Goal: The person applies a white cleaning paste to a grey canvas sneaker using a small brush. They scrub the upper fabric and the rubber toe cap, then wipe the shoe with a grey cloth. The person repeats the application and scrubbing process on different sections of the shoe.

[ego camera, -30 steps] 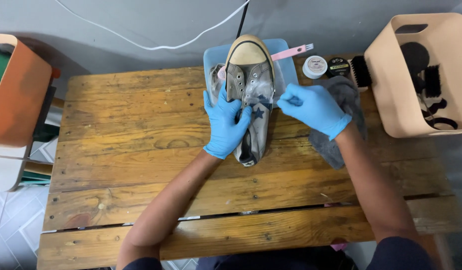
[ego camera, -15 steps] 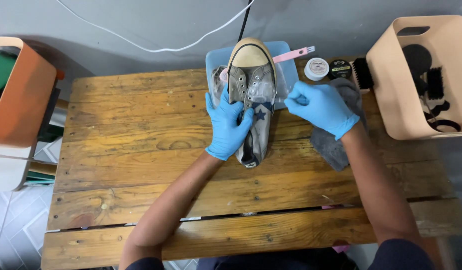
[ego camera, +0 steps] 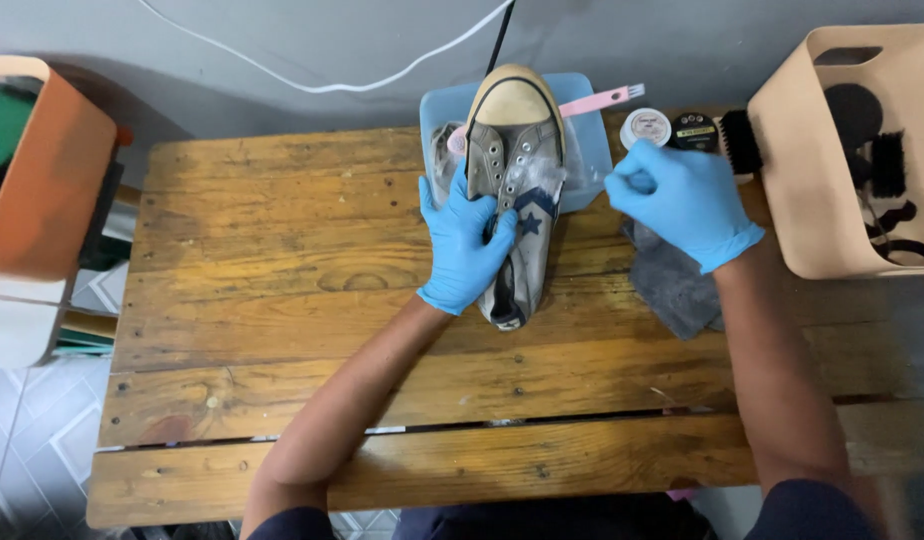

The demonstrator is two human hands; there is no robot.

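Left hand (ego camera: 469, 240), gloved in blue, is wrapped around the side of the grey sneaker (ego camera: 515, 180), fingers spread over the canvas by the dark star patch, gripping it firmly and keeping it tipped on its edge. The sneaker lies lengthwise away from the person, its pale rubber toe cap pointing to the far side and resting over the light blue basin (ego camera: 590, 140), its heel down on the wooden tabletop (ego camera: 282, 260). Over to the right hand (ego camera: 682, 198), also in a blue glove: it is curled into a loose fist, thumb and fingers pinched together near the sneaker's right side but apart from it, and whether anything is pinched inside I cannot tell. Just beneath that hand and wrist lies a grey cloth (ego camera: 677, 285), crumpled on the planks. Beyond the knuckles, at the far edge, sit a small round white tin (ego camera: 646, 127) and a dark round tin (ego camera: 693, 131) side by side, with a black-bristled brush (ego camera: 741, 142) next to them. A pink-handled small brush (ego camera: 604, 99) rests across the basin's far corner. Further right, off the tabletop's end, stands a beige bin (ego camera: 797, 150) holding dark brushes. Far left, an orange bin (ego camera: 42, 190) stands beside the tabletop, and a white cable (ego camera: 312, 85) trails along the grey wall behind.
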